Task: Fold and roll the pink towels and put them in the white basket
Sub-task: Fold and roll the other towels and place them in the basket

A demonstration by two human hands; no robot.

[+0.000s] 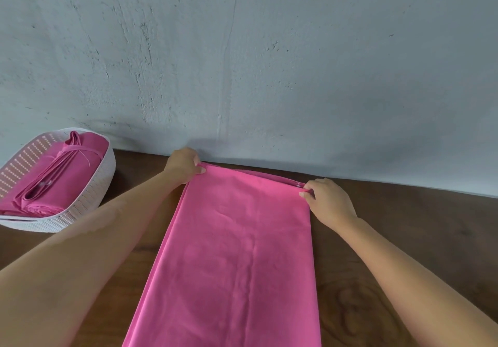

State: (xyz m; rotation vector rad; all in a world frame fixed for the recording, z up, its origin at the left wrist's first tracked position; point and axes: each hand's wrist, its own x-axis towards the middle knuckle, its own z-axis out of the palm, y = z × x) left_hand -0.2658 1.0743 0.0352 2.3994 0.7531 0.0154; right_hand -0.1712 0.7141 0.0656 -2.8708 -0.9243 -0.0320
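Note:
A pink towel [237, 252] lies folded into a long strip on the wooden table, running from the near edge up to the wall. My left hand [183, 165] pinches its far left corner. My right hand [327, 201] pinches its far right corner. The far edge between them is turned over into a thin fold. At the far left stands the white basket [103, 182], its perforated wall facing me, with folded pink towels [58, 177] lying inside it.
The brown wooden table [390, 239] ends against a rough grey wall [242, 64] just behind the towel's far edge. Bare tabletop shows on the right of the towel and between the towel and the basket.

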